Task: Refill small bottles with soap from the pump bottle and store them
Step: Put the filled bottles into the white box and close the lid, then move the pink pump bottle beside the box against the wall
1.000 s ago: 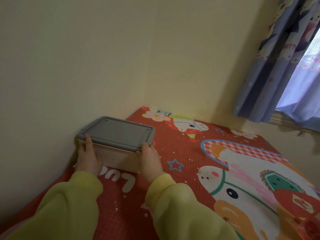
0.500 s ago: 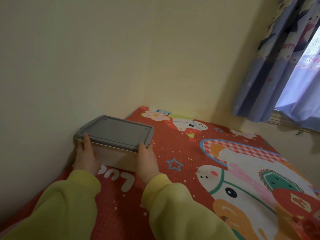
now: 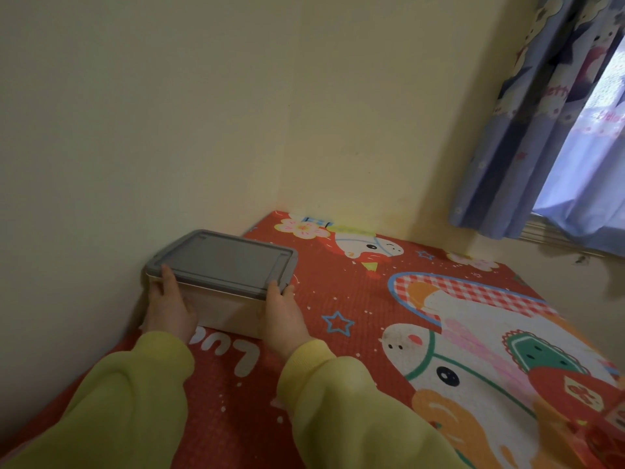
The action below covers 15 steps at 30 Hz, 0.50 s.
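Note:
A pale storage box (image 3: 223,314) with a grey lid (image 3: 223,260) sits on the red cartoon mat, close to the left wall near the corner. The lid is on, so what is inside is hidden. My left hand (image 3: 169,306) holds the box's near-left corner, thumb up on the lid's edge. My right hand (image 3: 282,313) holds the near-right corner the same way, fingers wrapped round the side. No pump bottle or small bottles show.
The red patterned mat (image 3: 355,299) covers the surface up to two yellow walls (image 3: 203,113) that meet behind the box. A blue printed curtain (image 3: 541,130) hangs over a window at the upper right. Some reddish items lie blurred at the bottom right corner.
The box has slid a little further toward the left wall and corner with both hands still holding its near corners.

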Motion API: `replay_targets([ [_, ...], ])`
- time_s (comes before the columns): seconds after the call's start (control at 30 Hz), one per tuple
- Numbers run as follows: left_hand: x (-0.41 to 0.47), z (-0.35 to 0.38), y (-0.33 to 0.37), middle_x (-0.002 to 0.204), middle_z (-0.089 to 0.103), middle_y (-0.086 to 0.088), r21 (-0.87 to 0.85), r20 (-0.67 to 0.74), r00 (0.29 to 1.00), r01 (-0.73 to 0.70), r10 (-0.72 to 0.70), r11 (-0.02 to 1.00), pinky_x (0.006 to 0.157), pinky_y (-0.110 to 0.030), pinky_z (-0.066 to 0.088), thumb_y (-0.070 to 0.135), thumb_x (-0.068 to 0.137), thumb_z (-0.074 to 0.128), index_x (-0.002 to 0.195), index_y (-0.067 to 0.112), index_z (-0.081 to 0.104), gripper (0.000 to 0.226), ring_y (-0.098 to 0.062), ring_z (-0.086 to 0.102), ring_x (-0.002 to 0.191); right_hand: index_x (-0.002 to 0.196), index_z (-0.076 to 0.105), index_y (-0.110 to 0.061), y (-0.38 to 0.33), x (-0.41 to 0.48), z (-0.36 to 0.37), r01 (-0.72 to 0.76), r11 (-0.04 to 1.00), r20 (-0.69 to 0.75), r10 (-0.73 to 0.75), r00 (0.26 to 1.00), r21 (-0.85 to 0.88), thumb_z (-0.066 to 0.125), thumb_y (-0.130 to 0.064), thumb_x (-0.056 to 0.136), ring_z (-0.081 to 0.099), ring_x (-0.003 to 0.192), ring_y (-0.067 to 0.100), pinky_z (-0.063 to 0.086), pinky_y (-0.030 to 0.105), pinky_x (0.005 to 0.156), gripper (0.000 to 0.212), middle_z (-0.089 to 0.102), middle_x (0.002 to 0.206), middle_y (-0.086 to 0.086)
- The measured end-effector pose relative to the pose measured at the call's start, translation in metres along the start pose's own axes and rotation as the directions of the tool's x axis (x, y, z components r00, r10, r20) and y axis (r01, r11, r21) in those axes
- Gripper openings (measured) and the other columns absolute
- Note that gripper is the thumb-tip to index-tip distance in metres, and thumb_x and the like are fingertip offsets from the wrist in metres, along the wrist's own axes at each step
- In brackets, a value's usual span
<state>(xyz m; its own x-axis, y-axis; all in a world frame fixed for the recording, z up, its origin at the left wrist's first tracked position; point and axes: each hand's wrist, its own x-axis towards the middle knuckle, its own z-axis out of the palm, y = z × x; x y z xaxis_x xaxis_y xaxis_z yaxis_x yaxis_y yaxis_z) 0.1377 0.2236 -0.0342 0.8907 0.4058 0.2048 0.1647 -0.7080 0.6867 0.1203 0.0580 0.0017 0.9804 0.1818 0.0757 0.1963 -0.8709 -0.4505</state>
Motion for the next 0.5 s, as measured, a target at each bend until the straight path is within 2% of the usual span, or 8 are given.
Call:
replay_targets([
  [0.07, 0.001, -0.003, 0.004, 0.146, 0.015, -0.037, 0.042, 0.021, 0.999, 0.028, -0.028, 0.999, 0.106, -0.057, 0.03, 0.007, 0.09, 0.044, 0.147, 0.007, 0.003, 0.07, -0.051, 0.029, 0.129, 0.143, 0.021, -0.003, 0.003, 0.003, -0.001, 0.01, 1.0, 0.02, -0.01, 1.0, 0.018, 0.044, 0.005, 0.09, 0.05, 0.115, 0.046, 0.045, 0.041, 0.093, 0.058, 0.014, 0.148, 0.033],
  [0.13, 0.001, -0.005, 0.007, 0.146, 0.01, -0.038, 0.099, 0.008, 1.0, 0.02, -0.021, 0.995, 0.111, -0.054, 0.024, 0.007, 0.09, 0.045, 0.146, 0.002, 0.01, 0.067, -0.049, 0.018, 0.135, 0.142, 0.023, -0.005, 0.007, 0.005, -0.004, 0.023, 0.999, 0.054, -0.026, 0.998, 0.047, 0.043, 0.003, 0.091, 0.049, 0.116, 0.043, 0.044, 0.042, 0.094, 0.055, 0.029, 0.144, 0.03],
  [0.23, -0.002, -0.012, 0.014, 0.147, 0.013, -0.035, 0.201, -0.004, 0.998, -0.057, 0.059, 0.978, 0.111, -0.051, 0.024, 0.009, 0.088, 0.048, 0.141, -0.002, 0.026, 0.058, -0.045, 0.015, 0.138, 0.142, 0.021, -0.005, 0.011, 0.008, -0.008, 0.026, 0.998, 0.108, -0.032, 0.994, 0.052, 0.04, 0.0, 0.093, 0.049, 0.117, 0.041, 0.043, 0.041, 0.094, 0.053, 0.04, 0.137, 0.029],
  [0.3, -0.007, -0.015, 0.021, 0.15, 0.011, -0.031, 0.265, 0.043, 0.99, -0.142, 0.135, 0.954, 0.112, -0.049, 0.024, 0.014, 0.09, 0.047, 0.139, 0.0, 0.031, 0.053, -0.041, 0.013, 0.141, 0.142, 0.02, -0.006, 0.01, 0.008, -0.011, 0.023, 0.999, 0.13, -0.028, 0.991, 0.041, 0.039, 0.0, 0.093, 0.051, 0.114, 0.042, 0.043, 0.042, 0.093, 0.052, 0.037, 0.139, 0.031],
  [0.37, -0.013, -0.015, 0.029, 0.153, 0.006, -0.026, 0.31, 0.096, 0.975, -0.221, 0.201, 0.925, 0.115, -0.046, 0.019, 0.02, 0.094, 0.043, 0.142, 0.005, 0.028, 0.053, -0.036, 0.009, 0.143, 0.142, 0.019, -0.007, 0.007, 0.005, -0.012, 0.022, 0.999, 0.143, -0.028, 0.989, 0.045, 0.038, -0.002, 0.093, 0.053, 0.113, 0.043, 0.044, 0.042, 0.093, 0.053, 0.03, 0.144, 0.032],
  [0.5, -0.025, -0.015, 0.046, 0.155, 0.002, -0.021, 0.301, 0.144, 0.959, -0.278, 0.245, 0.912, 0.117, -0.039, 0.013, 0.024, 0.095, 0.04, 0.145, 0.007, 0.021, 0.056, -0.03, 0.003, 0.146, 0.146, 0.014, -0.012, 0.006, -0.009, -0.019, 0.05, 0.997, 0.165, -0.06, 0.984, 0.066, 0.039, -0.007, 0.094, 0.053, 0.113, 0.041, 0.043, 0.038, 0.092, 0.058, 0.018, 0.15, 0.032],
])
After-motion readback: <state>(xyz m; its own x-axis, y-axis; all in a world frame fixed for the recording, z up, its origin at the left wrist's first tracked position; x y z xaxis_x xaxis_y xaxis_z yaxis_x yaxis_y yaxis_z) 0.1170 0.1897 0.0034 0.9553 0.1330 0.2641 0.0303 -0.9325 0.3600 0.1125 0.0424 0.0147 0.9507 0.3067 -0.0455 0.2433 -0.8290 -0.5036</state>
